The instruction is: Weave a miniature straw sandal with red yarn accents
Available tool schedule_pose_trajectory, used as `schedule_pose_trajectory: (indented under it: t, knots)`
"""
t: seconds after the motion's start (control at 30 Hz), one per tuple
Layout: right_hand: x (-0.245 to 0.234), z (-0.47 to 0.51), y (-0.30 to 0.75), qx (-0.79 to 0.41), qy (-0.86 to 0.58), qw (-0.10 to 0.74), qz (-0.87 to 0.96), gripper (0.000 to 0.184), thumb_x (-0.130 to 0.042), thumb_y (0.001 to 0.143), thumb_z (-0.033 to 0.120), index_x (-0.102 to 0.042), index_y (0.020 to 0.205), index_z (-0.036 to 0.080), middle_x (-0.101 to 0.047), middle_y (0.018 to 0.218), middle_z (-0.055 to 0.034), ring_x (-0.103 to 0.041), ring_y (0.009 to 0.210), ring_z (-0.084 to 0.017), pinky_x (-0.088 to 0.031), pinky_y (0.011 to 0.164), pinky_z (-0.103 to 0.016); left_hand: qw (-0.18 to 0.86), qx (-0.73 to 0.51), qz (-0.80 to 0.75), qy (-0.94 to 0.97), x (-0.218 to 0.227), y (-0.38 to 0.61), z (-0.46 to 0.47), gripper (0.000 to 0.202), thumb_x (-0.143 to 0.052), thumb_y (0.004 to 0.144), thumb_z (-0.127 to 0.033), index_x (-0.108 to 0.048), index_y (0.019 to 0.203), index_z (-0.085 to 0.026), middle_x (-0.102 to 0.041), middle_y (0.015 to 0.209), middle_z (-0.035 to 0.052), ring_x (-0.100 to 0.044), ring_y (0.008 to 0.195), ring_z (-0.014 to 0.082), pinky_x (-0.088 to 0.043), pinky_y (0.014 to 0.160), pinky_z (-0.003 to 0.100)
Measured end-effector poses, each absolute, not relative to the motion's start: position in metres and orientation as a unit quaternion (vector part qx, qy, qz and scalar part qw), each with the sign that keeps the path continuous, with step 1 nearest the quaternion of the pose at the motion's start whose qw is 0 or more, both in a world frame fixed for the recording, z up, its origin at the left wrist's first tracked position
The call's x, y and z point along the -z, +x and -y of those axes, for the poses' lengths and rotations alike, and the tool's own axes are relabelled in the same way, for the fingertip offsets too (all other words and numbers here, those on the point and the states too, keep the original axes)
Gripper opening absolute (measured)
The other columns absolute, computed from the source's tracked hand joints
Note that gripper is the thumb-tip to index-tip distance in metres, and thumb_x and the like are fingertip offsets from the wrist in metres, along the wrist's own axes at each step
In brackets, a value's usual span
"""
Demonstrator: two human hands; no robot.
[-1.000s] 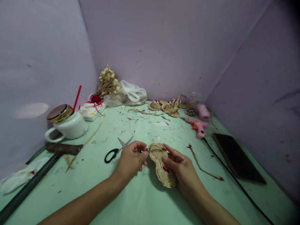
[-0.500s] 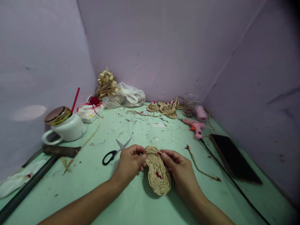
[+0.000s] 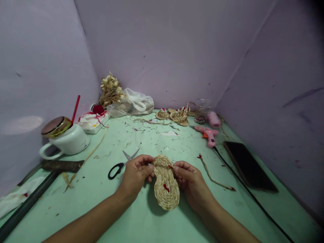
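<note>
A coiled straw braid sole (image 3: 167,197), shaped like a slipper's sole, is held up just above the table with its wide end toward me. A red thread knot sits in its middle, and another red bit shows at its upper right edge. My left hand (image 3: 138,175) pinches the upper left edge between thumb and fingers. On the opposite side, my right hand (image 3: 188,175) has its thumb and forefinger closed at the edge by the red bit. Left of my left hand lie scissors (image 3: 117,170) with parted blades. A loose braided cord (image 3: 211,177) with red-tied ends lies on the right.
A pink glue gun (image 3: 209,133) with a black cable, a dark phone (image 3: 249,165) and a pink thread spool (image 3: 214,119) are on the right. At left are a hammer (image 3: 54,175) and a white mug (image 3: 73,140). Straw pieces (image 3: 179,117) and a plastic bag (image 3: 138,101) lie behind.
The view has shifted slightly, so the scene sits further left. The sole's face has turned a little more toward me; both hands stay at its edges.
</note>
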State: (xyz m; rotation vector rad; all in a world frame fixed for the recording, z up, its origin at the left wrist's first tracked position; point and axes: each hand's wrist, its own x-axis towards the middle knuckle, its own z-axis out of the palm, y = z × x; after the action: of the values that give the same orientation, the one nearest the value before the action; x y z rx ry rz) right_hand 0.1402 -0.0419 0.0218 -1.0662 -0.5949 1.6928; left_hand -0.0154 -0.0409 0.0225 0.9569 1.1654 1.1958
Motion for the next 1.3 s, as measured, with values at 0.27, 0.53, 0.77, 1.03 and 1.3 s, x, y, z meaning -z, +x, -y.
schedule_pose_trajectory:
  t: [0.27, 0.53, 0.77, 1.03, 1.3]
  knots:
    - [-0.0251, 0.0403, 0.1410, -0.708, -0.430, 0.512, 0.229, 0.020, -0.073, 0.051, 0.017, -0.061, 0.067, 0.014, -0.061, 0.055, 0.0002, -0.052, 0.046, -0.009, -0.040, 0.047, -0.020, 0.545, -0.519, -0.499, 0.430, -0.0219, -0.0143, 0.0415, 0.019, -0.062, 0.062, -0.020, -0.057, 0.079, -0.011, -0.055, 0.054, -0.0017, -0.047, 0.046, 0.0074, -0.037, 0.042, 0.019]
    - [-0.0259, 0.0412, 0.1405, -0.709, -0.422, 0.507, 0.251, 0.029, -0.075, 0.051, 0.019, -0.067, 0.078, 0.011, -0.068, 0.067, -0.0077, -0.058, 0.053, -0.014, -0.042, 0.053, -0.027, 0.552, -0.541, -0.481, 0.413, -0.0249, -0.0123, 0.0437, 0.023, -0.064, 0.062, -0.020, -0.055, 0.082, -0.012, -0.057, 0.059, -0.0010, -0.048, 0.047, 0.0073, -0.039, 0.041, 0.018]
    - [-0.0246, 0.0414, 0.1406, -0.703, -0.419, 0.517, 0.250, 0.029, -0.075, 0.052, 0.020, -0.067, 0.079, 0.011, -0.066, 0.063, -0.0058, -0.058, 0.054, -0.015, -0.043, 0.055, -0.028, 0.570, -0.536, -0.481, 0.396, -0.0281, -0.0108, 0.0431, 0.028, -0.064, 0.064, -0.023, -0.054, 0.087, -0.011, -0.058, 0.059, 0.0004, -0.049, 0.044, 0.0071, -0.038, 0.039, 0.017]
    - [-0.0258, 0.0412, 0.1406, -0.704, -0.424, 0.516, 0.243, 0.029, -0.075, 0.051, 0.019, -0.066, 0.077, 0.012, -0.067, 0.067, -0.0067, -0.058, 0.055, -0.015, -0.043, 0.056, -0.028, 0.577, -0.533, -0.456, 0.418, -0.0240, -0.0137, 0.0429, 0.027, -0.062, 0.066, -0.021, -0.056, 0.090, -0.010, -0.058, 0.062, 0.0010, -0.049, 0.048, 0.0078, -0.039, 0.042, 0.018]
    - [-0.0248, 0.0413, 0.1413, -0.709, -0.413, 0.518, 0.244, 0.029, -0.076, 0.051, 0.019, -0.067, 0.077, 0.012, -0.067, 0.062, -0.0055, -0.059, 0.054, -0.015, -0.044, 0.055, -0.028, 0.583, -0.520, -0.459, 0.424, -0.0210, -0.0155, 0.0420, 0.029, -0.060, 0.066, -0.020, -0.056, 0.093, -0.010, -0.058, 0.062, 0.0010, -0.048, 0.047, 0.0075, -0.037, 0.042, 0.018]
